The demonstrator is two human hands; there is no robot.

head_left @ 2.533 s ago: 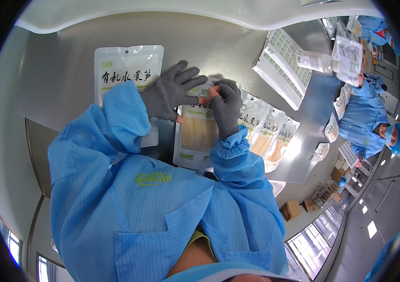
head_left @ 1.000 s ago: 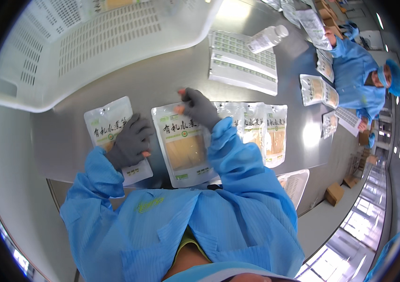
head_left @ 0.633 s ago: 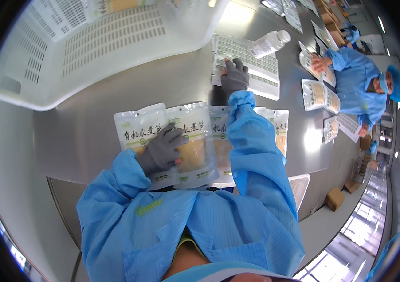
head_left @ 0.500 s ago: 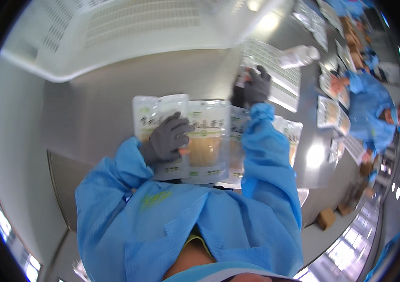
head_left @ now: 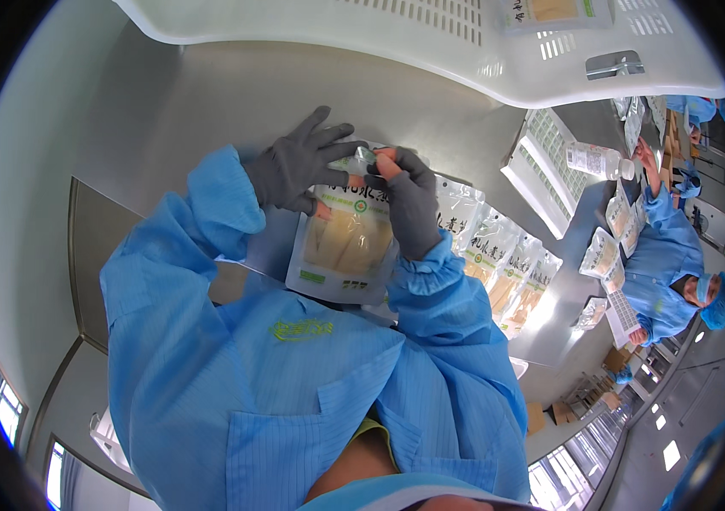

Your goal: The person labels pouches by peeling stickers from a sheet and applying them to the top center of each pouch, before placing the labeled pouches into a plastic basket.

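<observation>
A flat pouch (head_left: 350, 247) with a clear window over pale contents and a white printed top lies in front of me on the metal table. My left hand (head_left: 294, 175), in a grey glove with bare fingertips, spreads its fingers over the pouch's upper left corner. My right hand (head_left: 412, 200), gloved alike, pinches at the pouch's top edge. A small shiny bit shows between the two hands' fingertips, too small to name. Similar pouches (head_left: 499, 255) stand in an overlapping row to the right.
A white perforated crate (head_left: 328, 30) spans the far side, with a pouch (head_left: 550, 13) in it. White gridded sheets (head_left: 546, 170) and a clear bottle (head_left: 597, 159) lie at the right. Beyond them, a person in blue (head_left: 665, 272) works beside more pouches (head_left: 601, 255).
My right hand has come back from the gridded sheets to the front pouch's top edge. My left hand has moved up to its upper corner. The whole view has shifted.
</observation>
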